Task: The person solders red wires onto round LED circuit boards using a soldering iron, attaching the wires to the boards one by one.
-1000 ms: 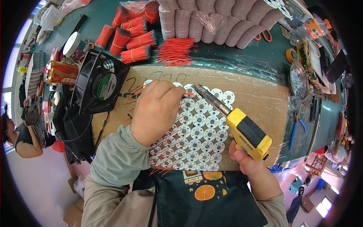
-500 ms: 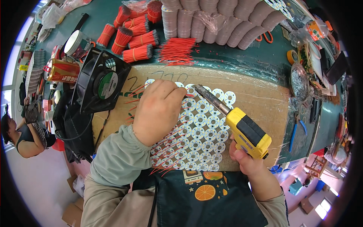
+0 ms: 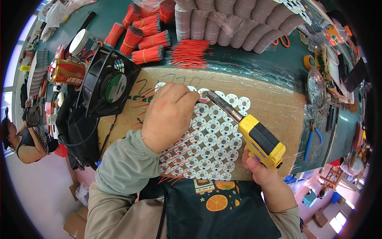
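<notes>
My left hand [image 3: 169, 115] is closed in a pinch above the upper rows of round white LED boards [image 3: 213, 126]. A short red wire [image 3: 203, 100] sticks out from its fingertips, over a board in the upper part of the sheet. My right hand [image 3: 258, 169] grips a yellow and black soldering gun [image 3: 260, 137] from below. The gun's dark metal tip points up and left, close to the wire end; whether they touch I cannot tell. Red wires [image 3: 175, 157] slant from boards on the left side. My left hand covers some boards.
The boards lie on a brown panel [image 3: 274, 105]. A black fan [image 3: 109, 85] stands at its left. Behind are loose red wires [image 3: 190, 52], bundled red wires [image 3: 148, 54] and tall stacks of grey discs [image 3: 211, 30]. Blue-handled pliers [image 3: 309, 143] lie right. Another person [image 3: 28, 139] is far left.
The whole view has shifted slightly to the right. Both hands, the wire and the soldering gun keep nearly the same places over the boards.
</notes>
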Action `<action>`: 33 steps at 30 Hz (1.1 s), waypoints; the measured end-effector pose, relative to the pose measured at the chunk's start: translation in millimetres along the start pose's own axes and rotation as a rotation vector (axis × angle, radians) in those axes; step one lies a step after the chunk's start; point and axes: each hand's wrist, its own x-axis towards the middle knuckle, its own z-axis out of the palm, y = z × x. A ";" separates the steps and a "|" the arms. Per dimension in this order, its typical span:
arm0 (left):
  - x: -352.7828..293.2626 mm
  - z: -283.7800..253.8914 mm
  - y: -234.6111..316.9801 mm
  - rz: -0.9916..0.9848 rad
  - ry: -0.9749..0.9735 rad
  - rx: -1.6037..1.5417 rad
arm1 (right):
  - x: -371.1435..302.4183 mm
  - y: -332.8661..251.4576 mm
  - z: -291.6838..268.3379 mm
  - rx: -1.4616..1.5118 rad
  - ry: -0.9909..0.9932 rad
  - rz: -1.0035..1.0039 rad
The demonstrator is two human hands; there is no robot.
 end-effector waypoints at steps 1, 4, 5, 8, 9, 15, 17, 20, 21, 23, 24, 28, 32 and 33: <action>0.0 0.3 0.0 -0.001 0.001 -0.002 | -0.2 -1.8 -0.1 -0.019 -0.001 0.007; -0.4 0.2 0.9 -0.006 -0.001 0.005 | -0.2 -1.6 -0.2 -0.035 -0.007 0.013; -0.3 0.4 1.1 -0.008 -0.005 0.010 | -0.3 -1.2 -0.2 -0.033 -0.007 0.014; -0.2 0.4 1.0 -0.012 -0.012 0.022 | 0.2 -1.5 0.3 -0.053 -0.001 -0.005; -0.1 0.3 1.2 -0.013 -0.011 0.022 | -0.1 -1.2 0.2 -0.054 -0.001 -0.005; 0.2 0.1 1.5 -0.014 -0.018 0.025 | -4.5 6.9 -1.1 0.054 0.038 -0.021; 0.0 1.0 1.2 -0.004 -0.005 0.027 | -5.9 2.7 -1.3 0.162 0.048 -0.002; 0.6 0.3 1.5 -0.008 -0.013 0.020 | -6.7 -2.6 -2.2 0.200 0.040 0.016; 0.8 -0.1 1.8 -0.006 -0.014 0.019 | -7.2 -3.3 -2.7 0.201 0.042 0.016; 1.3 -1.0 2.7 -0.013 -0.020 0.025 | -8.4 -4.6 -3.7 0.218 0.031 0.008; 1.1 -0.7 2.6 -0.010 -0.020 0.025 | -8.9 -5.5 -3.8 0.219 0.033 0.007; 1.0 0.0 3.3 -0.007 0.054 -0.008 | -7.5 -12.2 -5.0 0.324 -0.029 -0.016; 1.9 -5.5 7.9 -0.002 0.078 -0.004 | -6.8 -15.8 -2.0 0.395 -0.058 -0.047; 1.5 -6.4 8.5 -0.001 0.078 -0.005 | -6.8 -14.8 -2.4 0.395 -0.057 -0.048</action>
